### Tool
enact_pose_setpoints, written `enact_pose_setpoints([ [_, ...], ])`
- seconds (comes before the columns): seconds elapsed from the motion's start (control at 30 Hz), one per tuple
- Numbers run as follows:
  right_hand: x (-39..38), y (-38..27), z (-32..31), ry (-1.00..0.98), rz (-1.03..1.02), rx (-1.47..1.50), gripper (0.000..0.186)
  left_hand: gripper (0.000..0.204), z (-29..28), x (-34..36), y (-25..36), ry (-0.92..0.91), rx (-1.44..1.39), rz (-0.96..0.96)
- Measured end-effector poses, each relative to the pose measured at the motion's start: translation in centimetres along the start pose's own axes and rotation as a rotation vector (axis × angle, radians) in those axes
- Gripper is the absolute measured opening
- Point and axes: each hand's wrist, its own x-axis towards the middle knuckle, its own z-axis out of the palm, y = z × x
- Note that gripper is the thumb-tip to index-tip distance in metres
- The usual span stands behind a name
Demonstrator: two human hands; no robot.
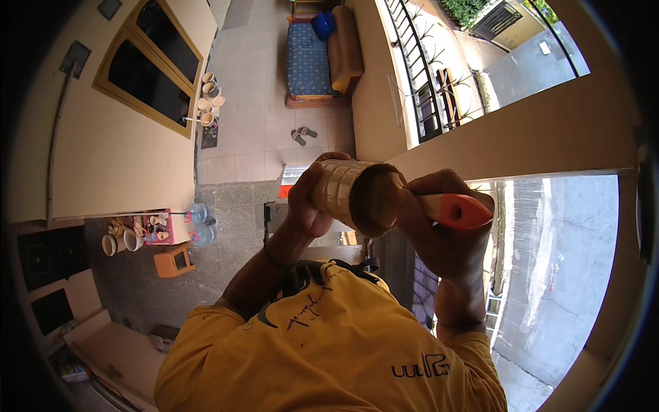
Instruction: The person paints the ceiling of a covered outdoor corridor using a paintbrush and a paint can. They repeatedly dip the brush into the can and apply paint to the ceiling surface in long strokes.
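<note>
My left hand (pixel 307 200) is wrapped round a ribbed, pale plastic container (pixel 338 191) with a ragged, open mouth. The container is tipped, its mouth facing right, and its inside looks brown and shadowed. In my right hand (pixel 437 240) is a paintbrush (pixel 465 211) with a red-ended handle, gripped between fingers and thumb. The brush points left toward the container's mouth. Its head is in shadow there, so I cannot tell how far it reaches inside.
A beige wall ledge (pixel 494 147) runs along the right, with a black railing (pixel 415 62) above the street. Far ahead stand a blue-cushioned bench (pixel 307 58) and sandals (pixel 303 134). Several paint pots (pixel 206 103) line the left wall. Water bottles (pixel 201 225) and an orange stool (pixel 173 261) sit lower left.
</note>
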Motion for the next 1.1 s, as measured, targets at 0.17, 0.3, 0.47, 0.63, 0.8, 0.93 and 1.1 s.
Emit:
enact_pose_setpoints([
  [0.17, 0.1, 0.4, 0.6, -0.018, 0.046, -0.041, 0.009, 0.048, -0.2, 0.0, 0.0, -0.003, 0.020, 0.011],
  [0.3, 0.1, 1.0, 0.4, -0.005, 0.007, -0.051, 0.010, 0.047, -0.5, 0.1, -0.1, 0.014, 0.026, 0.009],
  [0.47, -0.8, -0.2, -1.5, 0.206, 0.287, 0.245, 0.012, 0.047, -0.6, 0.2, 0.2, 0.015, -0.010, 0.012],
  [0.63, -1.2, 2.7, -3.6, 0.253, 0.216, 0.551, 0.012, 0.046, -0.5, 0.3, 0.2, 0.036, -0.051, 0.035],
  [0.8, -2.1, 4.8, -3.7, 0.278, 0.238, 0.694, 0.014, 0.046, -0.8, 0.4, -0.3, 0.065, -0.061, 0.027],
  [0.93, -2.4, 6.0, -3.7, 0.324, 0.300, 0.833, 0.015, 0.049, -0.9, 0.4, -0.7, 0.076, -0.096, -0.003],
  [1.1, -2.7, 6.8, -3.0, 0.458, 0.486, 0.910, 0.019, 0.055, -1.8, 0.5, -1.0, 0.071, -0.152, -0.047],
])
